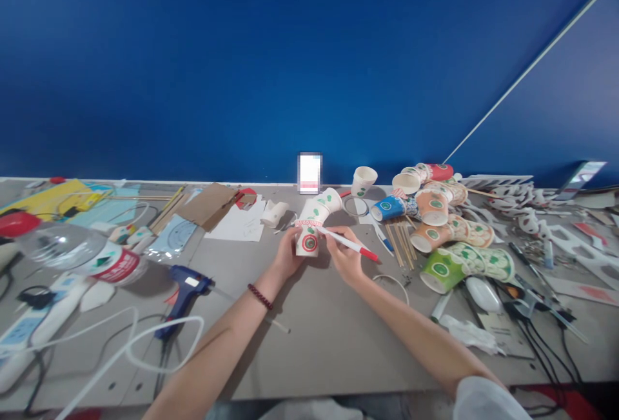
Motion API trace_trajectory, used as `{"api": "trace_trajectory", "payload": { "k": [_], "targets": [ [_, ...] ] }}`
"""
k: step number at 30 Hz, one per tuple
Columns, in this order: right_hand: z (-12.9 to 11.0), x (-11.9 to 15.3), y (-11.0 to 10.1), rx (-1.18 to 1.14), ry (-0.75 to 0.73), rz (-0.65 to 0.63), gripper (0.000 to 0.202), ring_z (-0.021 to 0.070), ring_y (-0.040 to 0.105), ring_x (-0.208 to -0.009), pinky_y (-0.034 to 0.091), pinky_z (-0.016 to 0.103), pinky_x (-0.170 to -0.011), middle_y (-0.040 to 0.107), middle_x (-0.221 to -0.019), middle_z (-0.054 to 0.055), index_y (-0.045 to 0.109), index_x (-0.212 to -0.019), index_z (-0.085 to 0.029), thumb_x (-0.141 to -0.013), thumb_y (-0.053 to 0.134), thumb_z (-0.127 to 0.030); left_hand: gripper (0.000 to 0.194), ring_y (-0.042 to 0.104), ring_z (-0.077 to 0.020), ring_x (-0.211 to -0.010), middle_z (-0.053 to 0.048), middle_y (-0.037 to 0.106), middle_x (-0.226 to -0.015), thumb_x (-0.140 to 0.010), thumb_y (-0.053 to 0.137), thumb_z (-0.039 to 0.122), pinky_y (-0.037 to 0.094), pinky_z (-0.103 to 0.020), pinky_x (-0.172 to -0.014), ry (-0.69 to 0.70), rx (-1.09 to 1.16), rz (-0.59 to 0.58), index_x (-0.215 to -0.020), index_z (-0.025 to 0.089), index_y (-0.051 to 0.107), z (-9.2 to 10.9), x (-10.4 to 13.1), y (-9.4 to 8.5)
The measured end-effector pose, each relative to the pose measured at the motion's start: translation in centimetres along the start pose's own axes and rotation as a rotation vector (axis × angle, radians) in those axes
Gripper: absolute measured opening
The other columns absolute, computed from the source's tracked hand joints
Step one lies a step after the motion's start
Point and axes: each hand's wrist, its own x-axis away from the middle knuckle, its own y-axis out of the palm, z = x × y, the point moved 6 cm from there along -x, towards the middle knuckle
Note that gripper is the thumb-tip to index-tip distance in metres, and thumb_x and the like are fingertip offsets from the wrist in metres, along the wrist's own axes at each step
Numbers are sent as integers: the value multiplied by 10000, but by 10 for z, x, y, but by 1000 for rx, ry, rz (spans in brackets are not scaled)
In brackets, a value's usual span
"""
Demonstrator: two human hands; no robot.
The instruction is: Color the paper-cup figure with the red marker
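At centre, the left hand (290,251) grips a likely light, crushable white paper-cup stack (313,216), best held by rims, the right hand (345,259) a white-and-red pen (352,244).

"What can you see of the wearer from your end?"

"I see two bare hands near the middle of the frame, the left hand (289,255) and the right hand (347,259). Behind the left one I see a bracelet (260,296): small, round, dark red beads in a ring."

"Any clothing?"

"I have a white sleeve (488,400) at lower right, its edge rounded. At bottom centre I get pale cloth (309,410); I can't tell whether it's worn."
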Motion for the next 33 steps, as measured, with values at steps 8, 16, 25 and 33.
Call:
{"api": "trace_trajectory", "payload": {
  "k": [8, 16, 25, 33],
  "targets": [
    [-9, -1, -4, 105, -75, 17, 148, 226, 725, -795, 588, 375, -746, 768, -861, 57, 701, -896, -230, -887, 652, -369, 365, 671, -191, -778, -76, 733, -900, -689, 810, 302, 483, -306, -766, 31, -12, -35, -995, 142, 692, -1, 2, 4],
    [-14, -4, -4, 132, -96, 29, 125, 226, 730, -791, 590, 375, -745, 780, -854, 60, 712, -882, -224, -872, 648, -331, 388, 679, -215, -832, -83, 751, -941, -696, 812, 303, 496, -326, -793, 55, -52, -58, -1037, 154, 701, 3, 6, 9],
    [-12, -3, -2, 113, -86, 10, 113, 237, 750, -851, 604, 397, -806, 795, -919, 62, 720, -900, -235, -872, 653, -322, 422, 679, -197, -831, -77, 753, -934, -691, 812, 244, 503, -299, -777, 87, -58, -68, -1082, 137, 693, 7, 8, 16],
    [-14, -4, -2, 140, -90, 13, 113, 219, 738, -798, 603, 371, -766, 788, -871, 53, 718, -883, -230, -864, 649, -317, 372, 680, -216, -871, -92, 756, -991, -684, 816, 255, 509, -303, -774, 81, -88, -57, -1031, 170, 711, 6, 8, 13]
  ]
}}
